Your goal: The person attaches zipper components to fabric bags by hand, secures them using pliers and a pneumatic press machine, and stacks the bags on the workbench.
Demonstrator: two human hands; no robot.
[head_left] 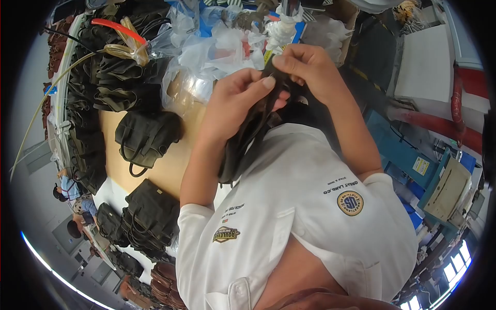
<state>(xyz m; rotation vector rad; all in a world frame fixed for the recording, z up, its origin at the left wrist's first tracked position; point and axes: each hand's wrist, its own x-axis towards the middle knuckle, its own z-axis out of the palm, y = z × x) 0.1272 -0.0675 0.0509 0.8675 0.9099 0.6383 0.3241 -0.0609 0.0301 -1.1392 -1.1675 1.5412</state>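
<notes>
My left hand (232,103) and my right hand (308,66) are raised close together in front of my chest. Both pinch a dark olive strap (270,67) between thumb and fingers. The right hand grips near its upper end, the left a little lower. Dark fabric (238,150) of the same colour hangs below the left hand, partly behind my forearm and shirt, so I cannot tell its full shape. Left of my hands, a dark handbag (147,135) with looped handles lies on the tan tabletop (116,163).
Dark bags (116,95) line the left side, and more bags (150,214) stand lower left. Clear plastic wrapping (206,57) piles up beyond my hands, near a red strip (120,30). At right stands a teal machine (395,150). People (77,199) work at far left.
</notes>
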